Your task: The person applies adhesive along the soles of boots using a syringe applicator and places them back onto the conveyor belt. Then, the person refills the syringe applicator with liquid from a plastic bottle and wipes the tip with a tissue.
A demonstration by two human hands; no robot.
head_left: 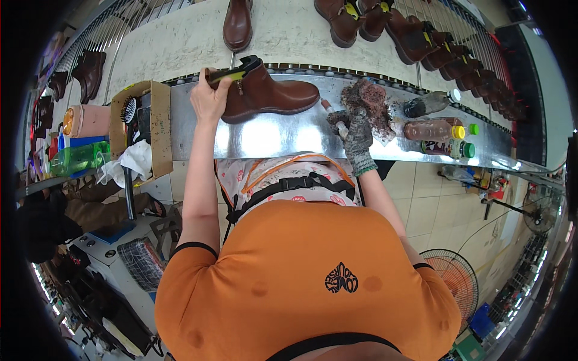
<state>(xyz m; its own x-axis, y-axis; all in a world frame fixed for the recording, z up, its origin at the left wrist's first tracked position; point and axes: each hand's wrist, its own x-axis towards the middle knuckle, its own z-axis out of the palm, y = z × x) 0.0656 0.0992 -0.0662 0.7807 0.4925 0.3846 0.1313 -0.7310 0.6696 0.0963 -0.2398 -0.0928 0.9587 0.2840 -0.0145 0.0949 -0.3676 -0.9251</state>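
Orange shirt below, left hand on brown boot.

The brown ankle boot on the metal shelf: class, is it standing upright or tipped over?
Upright. The brown ankle boot stands on its sole, toe pointing right, while the left hand holds its shaft.

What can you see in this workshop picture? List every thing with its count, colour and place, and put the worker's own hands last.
Ankle boot: one, brown, on the metal bench, open top gripped.
Metal bench: one, silver, across the middle.
Stained rag: one, dark brown, on the bench, right.
Bottles: about four, clear and brownish with coloured caps, bench right end.
Other boots: several, brown, on the conveyor behind.
Cardboard box: one, tan, left of the bench, holding a brush and white cloth.
Fan: one, orange, floor, lower right.
Left hand: bare, holding the boot's top.
Right hand: grey glove, by the rag.
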